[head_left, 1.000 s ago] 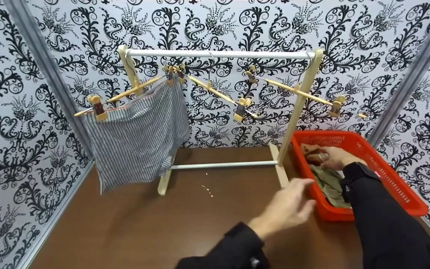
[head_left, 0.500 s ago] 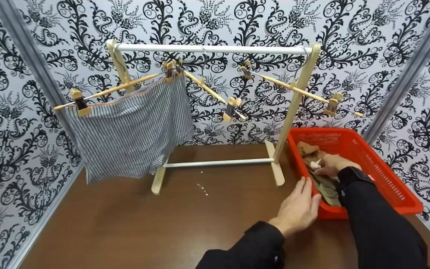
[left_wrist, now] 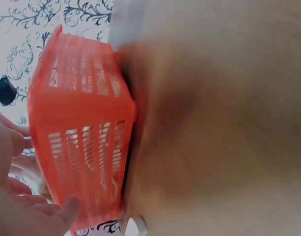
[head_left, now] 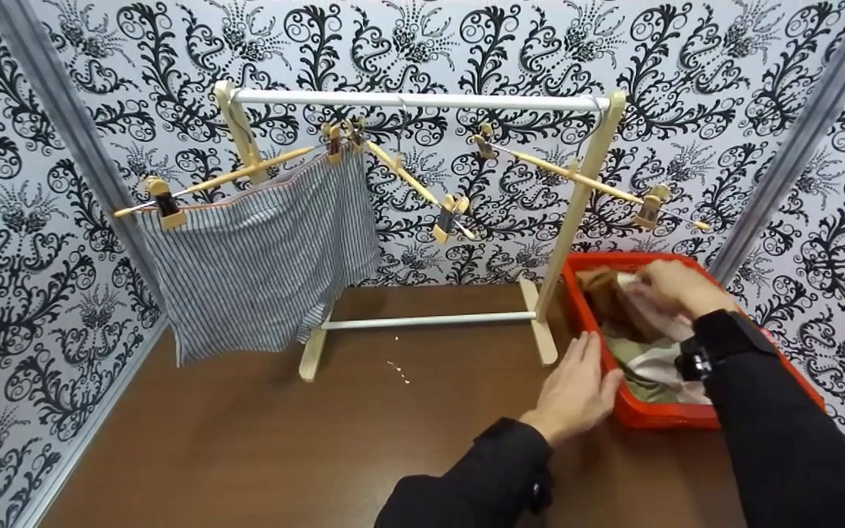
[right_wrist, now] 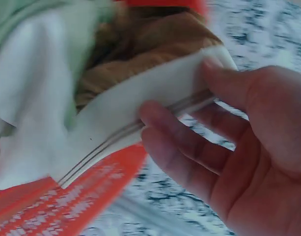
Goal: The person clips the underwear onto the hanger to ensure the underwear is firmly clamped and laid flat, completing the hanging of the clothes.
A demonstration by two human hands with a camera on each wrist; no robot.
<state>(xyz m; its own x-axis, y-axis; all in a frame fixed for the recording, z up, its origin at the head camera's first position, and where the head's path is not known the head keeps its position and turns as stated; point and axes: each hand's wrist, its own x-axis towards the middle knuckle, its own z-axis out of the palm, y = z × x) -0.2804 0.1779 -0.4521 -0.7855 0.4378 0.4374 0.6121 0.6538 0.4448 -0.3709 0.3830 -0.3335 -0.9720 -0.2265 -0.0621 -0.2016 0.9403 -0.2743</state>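
My right hand [head_left: 675, 286] is over the red basket [head_left: 686, 419] and pinches a white piece of clothing [right_wrist: 116, 110] by its edge. Thin brown stripes run along that edge in the right wrist view, with the thumb on one face and fingers on the other. The rest of the white clothing [head_left: 661, 363] trails down into the basket. Brown cloth [head_left: 598, 290] and olive-green cloth [head_left: 642, 389] lie beneath it. My left hand [head_left: 573, 389] rests at the basket's left rim, fingers straight along it; the left wrist view shows the thumb near the outer wall.
A rack with a white top bar [head_left: 422, 100] stands left of the basket. Striped grey-and-white cloth [head_left: 261, 271] hangs clipped to the left hanger. The middle hanger [head_left: 411, 180] and right hanger [head_left: 569, 172] carry only clips. Patterned walls enclose the brown table [head_left: 305, 447].
My left hand has come onto the basket's rim. The right hand, lower in the basket before, has lifted the white clothing's edge up and toward the back. The view has shifted slightly.
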